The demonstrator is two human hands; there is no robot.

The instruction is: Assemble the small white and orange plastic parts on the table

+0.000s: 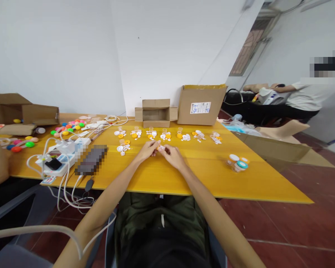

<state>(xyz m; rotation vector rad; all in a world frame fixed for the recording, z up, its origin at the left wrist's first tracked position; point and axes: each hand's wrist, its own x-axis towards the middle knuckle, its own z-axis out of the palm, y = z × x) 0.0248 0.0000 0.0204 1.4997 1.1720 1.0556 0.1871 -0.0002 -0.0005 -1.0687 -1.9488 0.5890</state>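
Note:
Both hands meet over the middle of the yellow table (162, 178). My left hand (148, 150) is closed around a small orange and white piece (160, 147). The fingers of my right hand (171, 154) pinch the same piece from the other side. Behind the hands runs a row of small clear cups, orange rings and white discs with holes; one orange ring (168, 136) lies just beyond my fingers. Left of my left hand is another group with a clear cup, an orange ring (127, 142) and white discs (123, 153).
An open small carton (156, 113) and a large box (201, 106) stand at the back. Lidded jars (241, 164) are at right. A power strip (61, 163), cables, a phone (92, 160) and colourful balls occupy the left. A person (307, 96) sits at far right.

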